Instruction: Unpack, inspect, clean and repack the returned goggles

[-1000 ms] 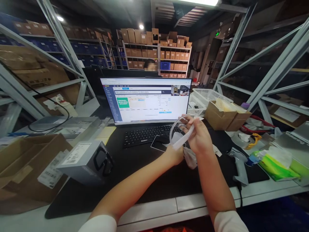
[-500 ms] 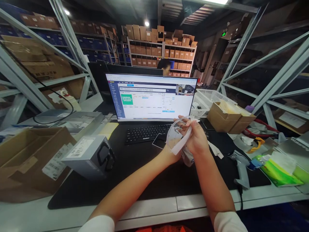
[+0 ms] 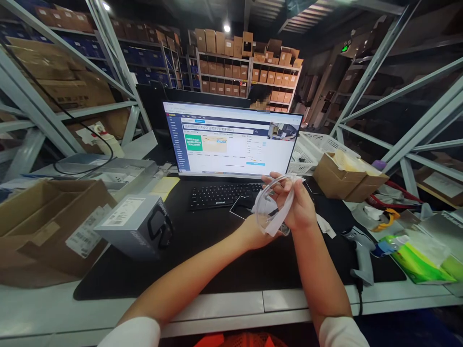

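Note:
Above the black desk mat I hold a clear, curved plastic piece with a white strip along one side; its exact kind is hard to make out. My right hand pinches the upper end of it between thumb and fingers. Lower down, my left hand is closed round the bottom of the piece, its fingers mostly hidden behind the plastic. A black keyboard lies just beyond my hands. Behind that stands a lit monitor.
At left stand an open cardboard box and a grey printed box. On the right lie a barcode scanner, a green tissue pack and a tape dispenser. A brown carton sits farther back. Another person's head shows behind the monitor.
The view has shifted slightly. Both hands still hold the clear plastic piece, which has tilted a little, and its white strip now stands more upright.

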The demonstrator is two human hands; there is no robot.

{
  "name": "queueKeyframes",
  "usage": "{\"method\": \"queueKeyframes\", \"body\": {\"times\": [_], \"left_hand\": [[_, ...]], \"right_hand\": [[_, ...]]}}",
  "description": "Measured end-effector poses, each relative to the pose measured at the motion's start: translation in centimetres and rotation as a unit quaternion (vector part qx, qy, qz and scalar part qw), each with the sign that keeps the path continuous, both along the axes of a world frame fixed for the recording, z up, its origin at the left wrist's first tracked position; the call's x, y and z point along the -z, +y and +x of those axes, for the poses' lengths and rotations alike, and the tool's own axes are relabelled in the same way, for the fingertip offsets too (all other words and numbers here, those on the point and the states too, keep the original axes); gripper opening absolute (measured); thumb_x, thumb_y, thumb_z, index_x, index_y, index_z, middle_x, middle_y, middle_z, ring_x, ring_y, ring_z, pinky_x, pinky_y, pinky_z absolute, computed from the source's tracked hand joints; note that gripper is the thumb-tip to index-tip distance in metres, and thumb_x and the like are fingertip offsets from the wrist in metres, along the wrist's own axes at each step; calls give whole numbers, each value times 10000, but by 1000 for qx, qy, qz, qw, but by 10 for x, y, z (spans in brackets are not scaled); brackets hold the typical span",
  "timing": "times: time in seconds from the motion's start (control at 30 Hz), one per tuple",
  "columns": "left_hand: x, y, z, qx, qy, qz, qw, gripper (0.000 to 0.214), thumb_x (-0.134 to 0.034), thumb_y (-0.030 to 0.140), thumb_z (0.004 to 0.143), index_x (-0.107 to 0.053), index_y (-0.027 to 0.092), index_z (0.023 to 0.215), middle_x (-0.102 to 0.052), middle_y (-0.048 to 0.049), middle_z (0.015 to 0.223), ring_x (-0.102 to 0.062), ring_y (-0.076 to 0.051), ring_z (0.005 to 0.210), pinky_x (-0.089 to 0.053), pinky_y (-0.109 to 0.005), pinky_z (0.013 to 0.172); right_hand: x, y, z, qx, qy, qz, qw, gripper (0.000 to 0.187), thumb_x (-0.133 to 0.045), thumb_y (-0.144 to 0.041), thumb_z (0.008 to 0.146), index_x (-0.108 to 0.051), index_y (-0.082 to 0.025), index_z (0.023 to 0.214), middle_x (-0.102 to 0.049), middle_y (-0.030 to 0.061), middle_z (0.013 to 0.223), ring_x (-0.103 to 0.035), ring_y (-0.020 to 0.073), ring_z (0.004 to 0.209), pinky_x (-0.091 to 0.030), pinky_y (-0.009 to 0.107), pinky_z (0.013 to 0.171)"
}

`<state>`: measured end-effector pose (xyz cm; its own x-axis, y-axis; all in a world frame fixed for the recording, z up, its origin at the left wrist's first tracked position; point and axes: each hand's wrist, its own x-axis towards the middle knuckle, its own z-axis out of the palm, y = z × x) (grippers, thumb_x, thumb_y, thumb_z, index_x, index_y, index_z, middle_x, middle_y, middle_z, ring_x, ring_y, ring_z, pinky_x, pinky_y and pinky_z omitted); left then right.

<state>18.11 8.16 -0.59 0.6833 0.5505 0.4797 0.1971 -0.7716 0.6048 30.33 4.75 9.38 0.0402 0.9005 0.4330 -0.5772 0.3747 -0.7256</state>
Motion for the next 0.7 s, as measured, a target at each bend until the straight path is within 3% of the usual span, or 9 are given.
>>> {"method": "queueKeyframes", "body": {"times": [0.1, 0.17, 0.27, 0.37, 0.43, 0.53, 0.7], "left_hand": [[-5, 0, -26, -37, -72, -30, 996, 480, -465, 555, 974, -701, 159, 841, -688, -108, 817, -654, -234, 783, -534, -384, 770], [-12, 6, -43, -65, -187, -127, 972, 533, -363, 548, 1017, -712, 145, 998, -716, -132, 946, -674, -239, 893, -533, -375, 820], [-29, 18, -61, 0, -293, -294, 910, 600, -492, 661, 938, -698, 167, 1210, -735, -144, 1129, -687, -275, 1051, -531, -379, 908], [-43, 24, -70, 99, -230, -336, 908, 694, -660, 726, 798, -731, 163, 1198, -745, -155, 1156, -693, -315, 1080, -510, -413, 981], [-46, 24, -72, 135, -180, -349, 910, 701, -732, 714, 737, -756, 146, 1148, -754, -165, 1135, -701, -337, 1071, -507, -432, 990], [-42, 24, -71, 125, -164, -370, 906, 645, -790, 652, 721, -771, 141, 1115, -758, -163, 1132, -694, -349, 1093, -509, -442, 993], [-33, 28, -70, 56, -252, -376, 890, 564, -789, 604, 756, -791, 143, 1081, -762, -149, 1138, -682, -332, 1114, -491, -444, 1024]], "right_hand": [[1, 2, 0, -15, 2, -9, 1000, 414, -698, -566, 879, -641, -216, 665, -748, 46, 1165, -675, 266, 1172, -528, 392, 1004], [3, 4, -3, -22, -8, -19, 1000, 440, -688, -577, 882, -611, -214, 646, -755, 61, 1156, -678, 267, 1165, -515, 408, 1023], [8, 9, -11, -30, -32, -33, 998, 458, -672, -581, 893, -576, -212, 639, -757, 86, 1162, -677, 272, 1165, -494, 439, 1048], [16, 15, -19, -21, -54, -56, 997, 462, -676, -593, 886, -565, -211, 652, -753, 100, 1183, -665, 267, 1176, -501, 421, 1030], [20, 19, -23, -19, -61, -82, 995, 475, -683, -615, 869, -552, -212, 657, -743, 97, 1217, -675, 256, 1126, -547, 387, 928], [25, 24, -25, -17, -57, -111, 992, 503, -702, -645, 834, -520, -216, 646, -732, 91, 1244, -684, 251, 1050, -572, 359, 791], [33, 32, -26, 60, -72, -91, 991, 438, -675, -624, 868, -636, -215, 718, -732, 73, 1226, -651, 248, 1166, -534, 362, 935]]}}
